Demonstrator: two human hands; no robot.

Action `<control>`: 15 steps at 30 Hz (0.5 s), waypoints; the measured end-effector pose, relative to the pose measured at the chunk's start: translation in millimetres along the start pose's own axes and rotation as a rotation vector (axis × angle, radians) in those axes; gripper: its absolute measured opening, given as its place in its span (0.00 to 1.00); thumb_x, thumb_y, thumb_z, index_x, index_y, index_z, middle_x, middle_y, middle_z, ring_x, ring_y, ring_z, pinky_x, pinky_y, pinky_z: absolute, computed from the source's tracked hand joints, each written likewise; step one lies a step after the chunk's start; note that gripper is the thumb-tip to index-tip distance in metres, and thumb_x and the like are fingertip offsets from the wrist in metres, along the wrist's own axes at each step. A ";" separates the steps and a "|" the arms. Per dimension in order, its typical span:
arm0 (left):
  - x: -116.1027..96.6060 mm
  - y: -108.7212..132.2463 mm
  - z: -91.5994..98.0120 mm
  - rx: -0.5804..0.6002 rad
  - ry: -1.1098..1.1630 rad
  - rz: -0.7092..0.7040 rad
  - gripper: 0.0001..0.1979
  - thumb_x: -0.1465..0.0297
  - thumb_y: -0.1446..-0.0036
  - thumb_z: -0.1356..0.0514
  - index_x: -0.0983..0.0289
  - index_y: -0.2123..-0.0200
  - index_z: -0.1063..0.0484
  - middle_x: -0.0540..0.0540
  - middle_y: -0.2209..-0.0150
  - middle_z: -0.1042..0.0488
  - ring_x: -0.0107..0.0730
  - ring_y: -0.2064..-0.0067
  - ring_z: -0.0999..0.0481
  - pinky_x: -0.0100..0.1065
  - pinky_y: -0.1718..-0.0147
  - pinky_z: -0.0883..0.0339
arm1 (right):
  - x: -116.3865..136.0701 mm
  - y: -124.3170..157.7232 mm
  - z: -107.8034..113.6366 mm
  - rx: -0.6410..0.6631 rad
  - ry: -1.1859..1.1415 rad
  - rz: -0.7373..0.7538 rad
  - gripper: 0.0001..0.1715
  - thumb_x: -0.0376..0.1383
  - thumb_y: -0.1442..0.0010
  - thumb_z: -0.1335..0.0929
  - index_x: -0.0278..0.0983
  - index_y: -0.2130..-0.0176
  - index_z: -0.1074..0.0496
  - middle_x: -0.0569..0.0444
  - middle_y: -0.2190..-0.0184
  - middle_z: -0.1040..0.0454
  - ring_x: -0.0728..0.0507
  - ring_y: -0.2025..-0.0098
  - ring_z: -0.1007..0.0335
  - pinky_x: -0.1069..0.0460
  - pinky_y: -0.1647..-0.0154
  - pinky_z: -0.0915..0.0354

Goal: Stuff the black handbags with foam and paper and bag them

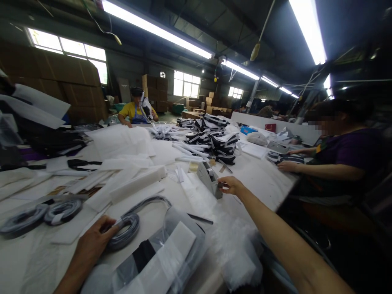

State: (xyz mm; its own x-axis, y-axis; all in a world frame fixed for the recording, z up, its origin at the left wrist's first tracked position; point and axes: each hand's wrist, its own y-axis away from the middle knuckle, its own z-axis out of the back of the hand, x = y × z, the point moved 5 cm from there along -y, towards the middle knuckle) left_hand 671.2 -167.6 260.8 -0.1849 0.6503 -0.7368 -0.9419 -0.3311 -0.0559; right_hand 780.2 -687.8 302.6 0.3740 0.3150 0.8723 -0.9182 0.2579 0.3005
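On the left of the table, my left hand (99, 232) is closed on the edge of a coil of grey strip (127, 234), thumb on top. A loose length of the strip runs from the coil towards the right. Further out, my right hand (232, 185) reaches a grey tape dispenser (206, 177), its fingers pinched at the dispenser's near end. Whatever lies between those fingertips is too small to make out. In front of me, a clear plastic bag (183, 220) holds a white sheet and something black.
Two more grey coils (63, 211) lie at the left. White foam sheets (122, 143) and a heap of black-and-white bundles (211, 136) cover the table's far part. One co-worker (137, 108) sits across; another (346, 155) handles bundles at right. Plastic bags (235, 245) hang over the near edge.
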 end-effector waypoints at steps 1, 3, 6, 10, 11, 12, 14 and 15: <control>-0.8 1.1 0.3 -0.004 0.006 0.002 0.16 0.53 0.62 0.41 0.57 0.73 0.27 0.50 0.72 0.21 0.44 0.67 0.23 0.36 0.67 0.35 | 2.3 -1.5 -1.6 -0.014 -0.011 -0.023 0.17 0.40 0.33 0.33 0.34 0.49 0.31 0.49 0.54 0.28 0.44 0.58 0.27 0.46 0.59 0.27; -1.5 3.1 0.1 -0.001 0.015 0.010 0.16 0.54 0.62 0.41 0.57 0.73 0.27 0.50 0.71 0.21 0.44 0.66 0.23 0.35 0.67 0.35 | 4.6 -0.2 0.7 -0.059 -0.019 -0.040 0.16 0.40 0.34 0.32 0.34 0.50 0.30 0.49 0.54 0.28 0.44 0.57 0.27 0.46 0.58 0.28; 0.3 4.0 -1.4 0.005 0.022 0.032 0.16 0.54 0.61 0.41 0.58 0.72 0.27 0.50 0.70 0.21 0.44 0.66 0.23 0.35 0.66 0.35 | 0.3 8.2 13.2 -0.149 -0.024 -0.020 0.12 0.39 0.36 0.31 0.33 0.56 0.29 0.50 0.56 0.27 0.44 0.57 0.28 0.48 0.59 0.29; 2.4 1.2 -3.5 -0.009 0.027 0.007 0.14 0.55 0.60 0.41 0.58 0.72 0.28 0.50 0.71 0.22 0.43 0.66 0.24 0.34 0.67 0.37 | -23.1 22.3 18.0 -0.227 -0.028 -0.004 0.07 0.38 0.44 0.31 0.36 0.68 0.28 0.52 0.65 0.24 0.45 0.61 0.27 0.53 0.66 0.32; 2.2 1.0 -3.8 -0.009 0.029 0.001 0.14 0.55 0.60 0.41 0.58 0.72 0.28 0.49 0.71 0.22 0.42 0.66 0.24 0.34 0.67 0.37 | -31.2 26.1 14.7 -0.231 -0.018 -0.007 0.07 0.38 0.47 0.31 0.36 0.72 0.29 0.52 0.68 0.24 0.44 0.63 0.26 0.52 0.68 0.33; 1.8 1.5 -3.8 -0.008 0.031 0.001 0.14 0.56 0.59 0.41 0.58 0.72 0.28 0.49 0.71 0.22 0.41 0.66 0.25 0.34 0.67 0.37 | -39.2 30.2 10.5 -0.229 0.000 -0.007 0.07 0.38 0.50 0.31 0.37 0.75 0.30 0.52 0.73 0.25 0.43 0.66 0.26 0.52 0.70 0.33; -0.4 5.1 -3.1 -0.009 0.049 -0.006 0.12 0.57 0.58 0.41 0.59 0.73 0.29 0.50 0.72 0.23 0.40 0.66 0.26 0.34 0.67 0.38 | -51.9 39.3 3.0 -0.208 0.063 0.013 0.10 0.39 0.57 0.30 0.38 0.82 0.35 0.52 0.80 0.28 0.41 0.70 0.28 0.50 0.74 0.35; -2.4 7.9 -2.8 -0.008 0.067 -0.021 0.11 0.58 0.57 0.41 0.59 0.73 0.30 0.50 0.72 0.24 0.39 0.66 0.26 0.34 0.66 0.38 | -55.0 43.7 1.2 -0.192 0.103 0.036 0.11 0.40 0.59 0.30 0.39 0.83 0.36 0.52 0.82 0.30 0.40 0.72 0.28 0.49 0.75 0.35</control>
State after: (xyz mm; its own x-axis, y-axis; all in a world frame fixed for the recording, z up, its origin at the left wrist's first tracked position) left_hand 664.9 -173.7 260.3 -0.1453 0.6099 -0.7790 -0.9430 -0.3236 -0.0775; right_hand 719.3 -694.9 268.2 0.3613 0.4160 0.8345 -0.8933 0.4110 0.1819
